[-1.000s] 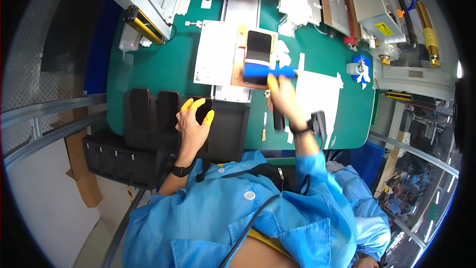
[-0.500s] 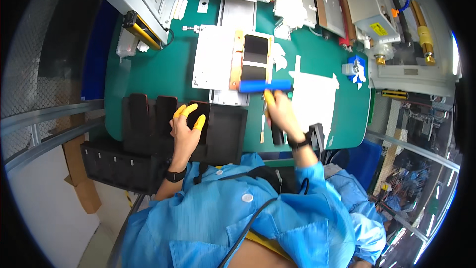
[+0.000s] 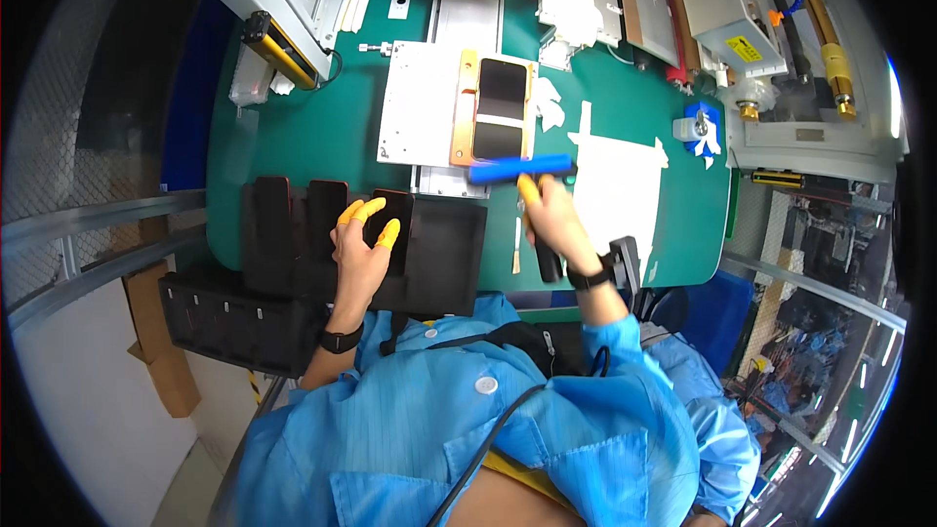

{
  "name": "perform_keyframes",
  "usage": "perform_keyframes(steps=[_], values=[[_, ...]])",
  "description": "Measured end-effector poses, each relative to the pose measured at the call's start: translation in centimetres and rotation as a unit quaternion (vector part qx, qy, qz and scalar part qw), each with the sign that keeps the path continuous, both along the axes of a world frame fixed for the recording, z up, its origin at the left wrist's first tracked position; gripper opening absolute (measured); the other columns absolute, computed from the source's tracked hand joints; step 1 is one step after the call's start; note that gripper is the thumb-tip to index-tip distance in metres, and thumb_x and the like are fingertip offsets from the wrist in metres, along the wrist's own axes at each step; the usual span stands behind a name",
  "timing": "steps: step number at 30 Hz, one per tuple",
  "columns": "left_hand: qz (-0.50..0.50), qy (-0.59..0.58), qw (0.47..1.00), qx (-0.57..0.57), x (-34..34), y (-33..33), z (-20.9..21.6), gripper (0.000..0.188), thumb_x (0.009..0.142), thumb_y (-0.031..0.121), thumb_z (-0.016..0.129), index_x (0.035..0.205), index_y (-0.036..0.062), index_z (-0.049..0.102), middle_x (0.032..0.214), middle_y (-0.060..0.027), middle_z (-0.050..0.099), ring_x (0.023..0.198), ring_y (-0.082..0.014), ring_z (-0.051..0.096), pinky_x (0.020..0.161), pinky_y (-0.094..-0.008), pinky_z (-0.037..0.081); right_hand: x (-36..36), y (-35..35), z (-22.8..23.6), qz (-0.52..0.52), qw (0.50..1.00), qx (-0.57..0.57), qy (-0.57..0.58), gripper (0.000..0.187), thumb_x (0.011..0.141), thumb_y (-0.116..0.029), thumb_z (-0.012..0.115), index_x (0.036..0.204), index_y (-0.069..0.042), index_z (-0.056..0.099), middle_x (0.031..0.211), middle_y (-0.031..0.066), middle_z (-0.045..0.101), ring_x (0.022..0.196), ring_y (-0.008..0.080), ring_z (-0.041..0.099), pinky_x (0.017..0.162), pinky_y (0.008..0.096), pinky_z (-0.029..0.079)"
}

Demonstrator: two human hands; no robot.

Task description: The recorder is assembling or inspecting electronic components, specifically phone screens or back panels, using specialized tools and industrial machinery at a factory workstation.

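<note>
My right hand (image 3: 561, 224), with a yellow finger cot on it, is wrapped round the black handle of a blue roller (image 3: 503, 171). The roller lies just at the near end of an orange fixture (image 3: 464, 115), and I cannot tell whether it touches. Two dark, shiny phone-like panels sit in that fixture, a far one (image 3: 502, 88) and a near one (image 3: 497, 141). My left hand (image 3: 358, 259), also in yellow finger cots, has its fingers spread over a dark flat panel (image 3: 395, 207) standing in a black tray (image 3: 449, 254). Whether the fingertips touch that panel is unclear.
The fixture rests on a white plate (image 3: 410, 107) over a metal rail. Two more dark panels (image 3: 328, 205) stand in the tray. White sheeting (image 3: 620, 195) is taped at right, with a thin brush (image 3: 516, 249) beside it. A blue box with a bottle (image 3: 691, 129) stands farther right.
The blue roller has tilted slightly, its right end a little higher. The whole view has shifted up slightly. My left hand keeps its place over the tray.
</note>
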State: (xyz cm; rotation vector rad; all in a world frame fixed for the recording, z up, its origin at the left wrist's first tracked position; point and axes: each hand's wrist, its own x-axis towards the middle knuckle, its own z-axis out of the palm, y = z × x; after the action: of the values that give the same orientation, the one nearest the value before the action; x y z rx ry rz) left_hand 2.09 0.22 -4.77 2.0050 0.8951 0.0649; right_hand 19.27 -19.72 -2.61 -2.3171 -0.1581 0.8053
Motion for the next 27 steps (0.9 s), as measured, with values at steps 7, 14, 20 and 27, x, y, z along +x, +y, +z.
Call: perform_keyframes(steps=[7, 14, 20, 27], values=[[-0.033, -0.018, 0.999, 0.008, 1.2, -0.7, 2.0, 0.035, 0.074, 0.019, 0.065, 0.107, 0.0134, 0.056, 0.119, -0.0091, 0.044, 0.111, -0.0272, 0.037, 0.094, -0.0393, 0.031, 13.7, 3.9, -1.5, -0.06, 0.985, 0.162, -0.013, 0.039, 0.083, -0.03, 0.046, 0.066, 0.004, 0.054, 0.055, 0.0129, 0.056, 0.045, 0.0207, 0.056, 0.047, 0.0337, 0.048], [-0.015, -0.009, 1.0, -0.008, -0.6, -1.1, 1.5, 0.034, 0.075, 0.018, 0.065, 0.108, 0.0135, 0.056, 0.118, -0.0107, 0.045, 0.111, -0.0277, 0.038, 0.093, -0.0378, 0.032, 6.2, 1.8, -2.1, -0.002, 0.985, 0.095, -0.147, 0.039, 0.085, -0.031, 0.043, 0.076, 0.006, 0.05, 0.054, 0.0194, 0.054, 0.045, 0.0281, 0.056, 0.046, 0.0368, 0.046], [-0.015, -0.001, 1.0, -0.004, 1.0, -1.2, 2.2, 0.031, 0.075, 0.013, 0.063, 0.105, 0.008, 0.058, 0.114, -0.0115, 0.049, 0.11, -0.0256, 0.041, 0.094, -0.0342, 0.032, -3.3, -4.9, -0.4, -0.117, 0.992, 0.042, 0.002, 0.021, 0.084, -0.016, 0.046, 0.086, 0.005, 0.045, 0.055, 0.0161, 0.054, 0.043, 0.0239, 0.056, 0.04, 0.0344, 0.044], [-0.03, -0.008, 1.0, 0.004, 1.5, -1.0, 1.7, 0.031, 0.075, 0.012, 0.064, 0.105, 0.0078, 0.058, 0.114, -0.012, 0.048, 0.108, -0.0255, 0.043, 0.092, -0.0337, 0.034, 0.8, -12.6, -8.8, -0.395, 0.915, 0.073, -0.037, 0.028, 0.09, -0.027, 0.042, 0.082, 0.0, 0.04, 0.053, 0.0071, 0.047, 0.036, 0.0144, 0.046, 0.032, 0.0281, 0.039]])
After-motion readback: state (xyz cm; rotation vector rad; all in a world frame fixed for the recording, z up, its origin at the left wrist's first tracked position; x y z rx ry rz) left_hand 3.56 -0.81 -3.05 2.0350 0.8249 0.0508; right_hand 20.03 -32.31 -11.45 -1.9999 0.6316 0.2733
